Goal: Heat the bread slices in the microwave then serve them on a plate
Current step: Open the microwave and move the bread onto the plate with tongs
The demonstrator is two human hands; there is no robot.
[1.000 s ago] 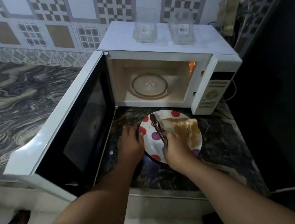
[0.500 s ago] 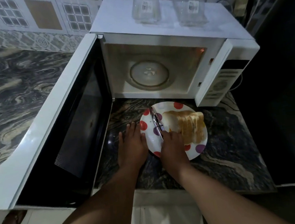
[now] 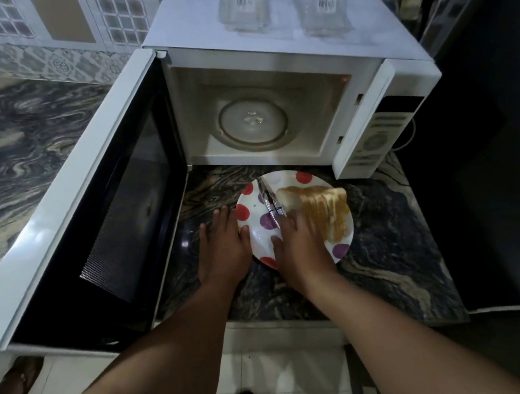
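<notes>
white microwave (image 3: 284,48) on the far side of the marble counter (image 3: 387,247), door (image 3: 96,196) swung wide to the left, glass turntable (image 3: 252,122) bare inside. polka-dot plate (image 3: 255,210) sits on the counter just near of the opening — bread slices (image 3: 321,209) stacked on its right half, metal tongs (image 3: 270,203) lying beside them. left hand (image 3: 224,248) flat on the counter, fingers straight, touching the plate's left rim. right hand (image 3: 299,244) spread open over the plate's near edge — fingers at the tongs and bread, gripping nothing. two clear containers (image 3: 243,1) on top of the microwave.
</notes>
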